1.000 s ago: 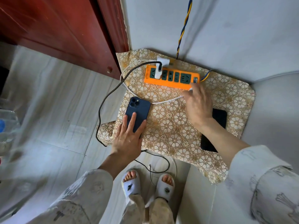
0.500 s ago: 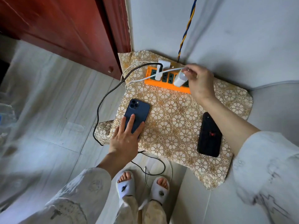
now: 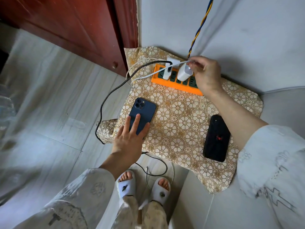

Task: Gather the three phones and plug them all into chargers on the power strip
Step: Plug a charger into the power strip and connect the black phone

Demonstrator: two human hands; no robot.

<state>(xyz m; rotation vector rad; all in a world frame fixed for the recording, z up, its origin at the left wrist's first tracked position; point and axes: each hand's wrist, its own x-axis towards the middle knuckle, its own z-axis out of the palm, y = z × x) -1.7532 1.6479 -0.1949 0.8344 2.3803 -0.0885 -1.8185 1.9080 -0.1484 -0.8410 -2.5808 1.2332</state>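
Note:
An orange power strip [image 3: 166, 82] lies at the far side of a small table covered with a floral cloth [image 3: 179, 123]. One white charger [image 3: 168, 72] with a black braided cable stands plugged in at its left end. My right hand [image 3: 206, 72] grips a second white charger [image 3: 184, 73] by its top, over the strip's middle sockets; its white cable runs off to the left. A blue phone [image 3: 143, 113] lies face down at the cloth's left edge, with my left hand [image 3: 130, 139] flat on its lower half. A black phone [image 3: 217, 138] lies face down on the right. A third phone is not in view.
A red-brown wooden door [image 3: 66, 27] stands to the left behind the table, grey walls behind and to the right. A blue-yellow twisted cord [image 3: 198, 28] rises from the strip. Black and white cable ends [image 3: 153, 171] lie on the floor by my slippered feet.
My right hand rose from the strip's right end with the white charger and brought it down over the middle sockets. The left hand stayed on the blue phone.

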